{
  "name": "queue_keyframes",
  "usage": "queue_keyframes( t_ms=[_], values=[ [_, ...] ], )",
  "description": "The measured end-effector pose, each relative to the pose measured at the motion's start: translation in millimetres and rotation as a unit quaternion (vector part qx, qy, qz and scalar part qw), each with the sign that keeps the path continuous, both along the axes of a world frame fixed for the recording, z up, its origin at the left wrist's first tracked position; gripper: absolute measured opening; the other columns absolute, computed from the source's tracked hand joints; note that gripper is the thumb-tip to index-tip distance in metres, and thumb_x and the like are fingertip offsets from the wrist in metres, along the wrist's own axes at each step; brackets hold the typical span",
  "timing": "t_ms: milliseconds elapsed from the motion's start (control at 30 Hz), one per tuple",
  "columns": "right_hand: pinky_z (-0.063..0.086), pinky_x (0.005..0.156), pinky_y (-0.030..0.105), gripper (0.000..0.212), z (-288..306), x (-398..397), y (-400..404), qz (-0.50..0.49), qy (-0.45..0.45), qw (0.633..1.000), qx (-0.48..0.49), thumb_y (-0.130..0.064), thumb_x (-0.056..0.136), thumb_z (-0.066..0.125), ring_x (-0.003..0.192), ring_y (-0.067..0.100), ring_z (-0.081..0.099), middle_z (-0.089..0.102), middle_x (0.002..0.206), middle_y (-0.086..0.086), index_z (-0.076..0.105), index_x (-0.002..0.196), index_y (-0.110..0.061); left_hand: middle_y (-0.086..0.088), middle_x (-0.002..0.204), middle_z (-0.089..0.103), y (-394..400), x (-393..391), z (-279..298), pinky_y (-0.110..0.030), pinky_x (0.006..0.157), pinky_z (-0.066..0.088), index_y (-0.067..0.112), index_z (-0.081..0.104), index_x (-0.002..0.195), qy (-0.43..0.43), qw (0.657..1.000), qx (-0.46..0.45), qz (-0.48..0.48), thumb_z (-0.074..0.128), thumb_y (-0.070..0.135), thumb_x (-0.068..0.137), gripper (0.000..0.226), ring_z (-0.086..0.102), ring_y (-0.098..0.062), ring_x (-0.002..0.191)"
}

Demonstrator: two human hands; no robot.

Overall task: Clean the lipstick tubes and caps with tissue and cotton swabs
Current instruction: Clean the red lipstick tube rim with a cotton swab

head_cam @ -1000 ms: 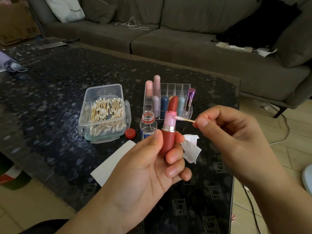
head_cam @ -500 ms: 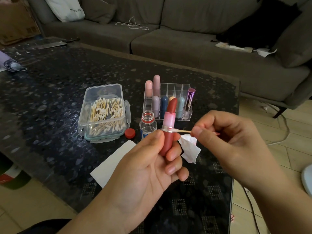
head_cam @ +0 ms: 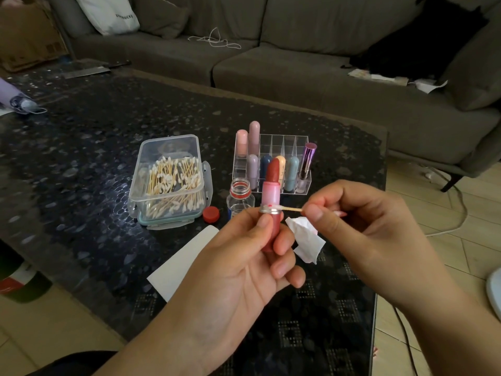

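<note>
On the dark, pebble-patterned table [head_cam: 81,158], a clear plastic box of cotton swabs [head_cam: 169,183] sits at left. The left hand [head_cam: 238,270] grips an upright, uncapped red lipstick tube [head_cam: 271,202], fingers curled round its base. The cotton swab [head_cam: 287,209], a second ago up at the pink collar, now touches the silver ring. The right hand [head_cam: 360,226] pinches its wooden stick. Crumpled white tissue [head_cam: 306,240] lies between the hands.

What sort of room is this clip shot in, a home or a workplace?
Most likely a home living room: a grey sofa runs behind a low dark coffee table, with tiled floor alongside. On the table stands a clear lipstick organiser, so it is a domestic setting, not a workshop.
</note>
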State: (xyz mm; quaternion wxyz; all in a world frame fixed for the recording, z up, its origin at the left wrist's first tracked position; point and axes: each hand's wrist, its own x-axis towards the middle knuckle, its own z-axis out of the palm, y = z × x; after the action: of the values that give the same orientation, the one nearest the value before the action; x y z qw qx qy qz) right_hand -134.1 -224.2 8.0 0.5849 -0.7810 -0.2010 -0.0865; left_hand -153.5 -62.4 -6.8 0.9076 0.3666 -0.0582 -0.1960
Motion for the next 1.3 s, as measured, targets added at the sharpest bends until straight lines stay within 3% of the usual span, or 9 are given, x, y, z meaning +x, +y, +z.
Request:
queue_keyframes(
  t_ms=[167,333,467,567,667,867,967,1067,1300],
  values=[
    [0.044,0.057,0.014,0.004,0.0,-1.0,-0.3,-0.024,-0.005,1.000,-0.020,-0.027,0.079,0.065,0.059,0.010,0.053,0.061,0.067,0.001,0.066,0.079,-0.024,-0.004,0.066,0.050,-1.3,1.2,-2.1,-0.029,0.054,0.048,0.007,0.070,0.086,0.003,1.000,-0.021,-0.005,0.059,0.022,0.081,0.019,0.043,-0.013,0.051],
    [0.045,0.055,0.015,0.016,0.7,-1.1,-0.7,-0.032,-0.020,0.999,-0.020,-0.040,0.077,0.061,0.058,0.006,0.052,0.060,0.067,0.001,0.066,0.079,-0.025,-0.006,0.069,0.054,-0.8,3.7,-4.7,-0.027,0.052,0.047,0.006,0.071,0.090,0.000,1.000,-0.010,0.004,0.059,0.021,0.073,0.026,0.046,-0.013,0.052],
    [0.041,0.057,0.010,0.013,-0.4,-1.6,2.2,-0.038,-0.039,0.998,-0.034,-0.038,0.078,0.061,0.058,0.007,0.053,0.061,0.068,0.002,0.065,0.080,-0.025,-0.009,0.073,0.059,-2.3,2.9,-5.6,-0.027,0.052,0.046,0.007,0.069,0.086,-0.017,0.999,0.019,0.020,0.057,0.016,0.075,0.018,0.048,-0.015,0.054],
    [0.043,0.054,0.016,0.015,1.7,-1.5,-0.4,-0.043,-0.043,0.998,-0.031,-0.039,0.076,0.061,0.057,0.012,0.052,0.059,0.067,0.004,0.065,0.079,-0.025,-0.011,0.074,0.061,-1.1,1.0,-4.1,-0.028,0.050,0.046,0.011,0.069,0.082,-0.026,0.999,0.034,0.033,0.055,0.015,0.077,0.016,0.049,-0.015,0.053],
    [0.042,0.052,0.016,0.016,2.7,-1.2,-2.0,-0.035,-0.041,0.998,-0.030,-0.039,0.075,0.061,0.057,0.019,0.050,0.058,0.066,0.007,0.065,0.078,-0.024,-0.008,0.071,0.058,-2.1,1.3,-3.2,-0.027,0.049,0.045,0.014,0.068,0.081,-0.027,0.997,0.049,0.046,0.054,0.015,0.078,0.014,0.048,-0.015,0.052],
    [0.038,0.054,0.009,0.015,0.0,-1.6,3.8,-0.037,-0.049,0.997,-0.054,-0.038,0.077,0.062,0.054,0.008,0.049,0.059,0.064,0.003,0.066,0.078,-0.023,-0.003,0.066,0.050,-9.0,-0.3,-4.5,-0.025,0.050,0.045,0.015,0.066,0.075,-0.021,0.994,0.072,0.085,0.054,0.018,0.079,0.013,0.041,-0.012,0.050],
    [0.037,0.050,0.013,0.018,2.5,-1.6,1.6,-0.048,-0.048,0.996,-0.052,-0.040,0.075,0.061,0.052,0.016,0.046,0.056,0.063,0.007,0.064,0.078,-0.023,-0.004,0.067,0.050,-7.1,1.2,-3.3,-0.026,0.051,0.045,0.015,0.065,0.074,-0.017,0.994,0.055,0.096,0.050,0.022,0.081,0.018,0.040,-0.013,0.051],
    [0.036,0.047,0.017,0.019,2.8,-2.2,1.0,-0.053,-0.047,0.996,-0.047,-0.041,0.073,0.061,0.051,0.021,0.043,0.054,0.062,0.011,0.064,0.078,-0.022,-0.006,0.069,0.053,-4.3,2.1,-2.9,-0.027,0.052,0.046,0.015,0.064,0.076,-0.022,0.994,0.043,0.096,0.050,0.020,0.081,0.017,0.043,-0.014,0.053],
    [0.036,0.049,0.011,0.015,1.7,-4.8,5.8,-0.057,-0.057,0.994,-0.071,-0.041,0.076,0.060,0.048,0.008,0.044,0.058,0.061,-0.001,0.064,0.078,-0.026,-0.013,0.076,0.065,-8.6,-1.0,-2.0,-0.029,0.054,0.051,0.004,0.062,0.086,-0.036,0.992,0.060,0.110,0.052,0.010,0.076,0.015,0.059,-0.019,0.059]
  ],
)
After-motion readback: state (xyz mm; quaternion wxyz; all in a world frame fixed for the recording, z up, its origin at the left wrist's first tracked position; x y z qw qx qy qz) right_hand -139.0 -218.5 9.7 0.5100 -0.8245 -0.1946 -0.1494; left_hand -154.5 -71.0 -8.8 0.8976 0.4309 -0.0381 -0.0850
